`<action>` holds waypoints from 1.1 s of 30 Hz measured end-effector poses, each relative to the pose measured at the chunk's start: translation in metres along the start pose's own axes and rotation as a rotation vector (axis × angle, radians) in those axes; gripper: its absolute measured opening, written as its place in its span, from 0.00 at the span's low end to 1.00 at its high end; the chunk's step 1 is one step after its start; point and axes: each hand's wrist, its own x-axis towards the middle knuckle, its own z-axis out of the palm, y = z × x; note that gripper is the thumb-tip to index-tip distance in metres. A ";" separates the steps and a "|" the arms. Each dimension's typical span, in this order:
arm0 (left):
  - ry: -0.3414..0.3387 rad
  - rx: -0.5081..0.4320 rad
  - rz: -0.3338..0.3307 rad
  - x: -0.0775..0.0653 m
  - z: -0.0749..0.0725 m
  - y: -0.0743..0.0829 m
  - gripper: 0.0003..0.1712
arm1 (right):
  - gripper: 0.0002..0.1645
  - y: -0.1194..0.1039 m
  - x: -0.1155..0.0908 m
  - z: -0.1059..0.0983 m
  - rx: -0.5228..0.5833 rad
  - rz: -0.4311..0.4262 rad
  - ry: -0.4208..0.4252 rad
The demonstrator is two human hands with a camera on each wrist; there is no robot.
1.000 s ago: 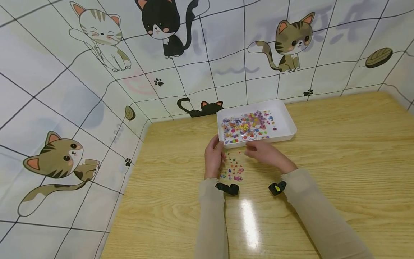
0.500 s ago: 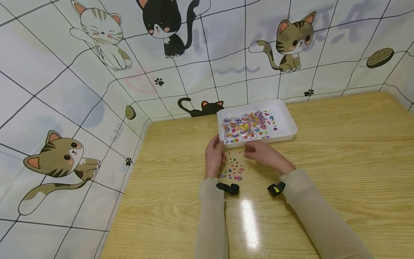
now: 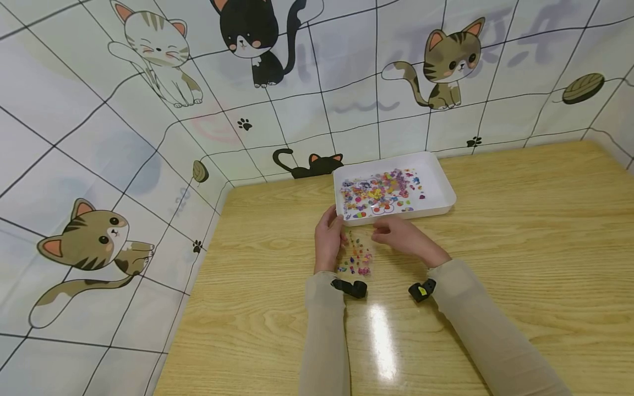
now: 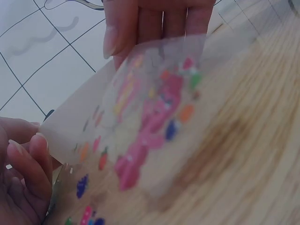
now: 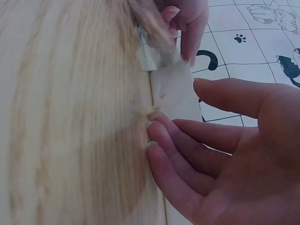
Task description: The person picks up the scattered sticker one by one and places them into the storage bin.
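Observation:
My left hand [image 3: 327, 242] is at the left edge of a clear sticker sheet [image 3: 358, 258], close to the tray's near left corner. Its fingers [image 4: 35, 164] curl beside the sheet in the left wrist view; I cannot tell whether they grip it. My right hand [image 3: 396, 234] is at the sheet's far right, by the tray's front. In the right wrist view its thumb stands apart from its gently bent fingers [image 5: 173, 159]. Part of the sheet, with a pink figure [image 4: 150, 131], is raised off the table, overlapping the right fingers in the left wrist view.
A white tray [image 3: 442, 193] stands against the back, with many small colourful stickers [image 3: 376, 192] spread in it, mostly at left. Below it is a wooden table [image 3: 520, 247]. A cat-print wall covering [image 3: 346, 82] rises behind and to the left.
The sticker sheet was flatter a half second ago; now it looks bent and part of it has shifted. Both hands have stayed nearly in place, the right one edging slightly left.

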 end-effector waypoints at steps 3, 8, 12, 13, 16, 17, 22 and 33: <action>0.002 0.006 0.006 0.000 0.000 0.000 0.24 | 0.26 0.001 0.001 0.002 -0.011 0.007 -0.003; -0.001 0.007 0.003 0.000 0.000 0.001 0.24 | 0.26 0.002 0.002 0.004 -0.014 0.052 -0.012; -0.006 -0.008 0.000 0.004 -0.001 -0.004 0.24 | 0.27 0.003 0.003 0.005 -0.021 0.071 -0.021; -0.007 -0.011 0.000 0.006 -0.001 -0.007 0.24 | 0.26 0.004 0.003 0.005 -0.025 0.072 -0.024; -0.002 -0.018 0.005 0.011 -0.001 -0.017 0.23 | 0.26 0.005 0.004 0.006 -0.039 0.068 -0.026; 0.001 -0.016 0.007 0.012 -0.001 -0.020 0.23 | 0.26 0.005 0.004 0.006 -0.040 0.067 -0.024; 0.009 0.000 0.021 0.011 0.001 -0.021 0.23 | 0.26 0.008 0.004 0.008 -0.016 0.057 0.006; 0.018 -0.003 0.020 0.013 0.000 -0.024 0.23 | 0.21 0.013 0.006 0.009 0.072 0.043 0.045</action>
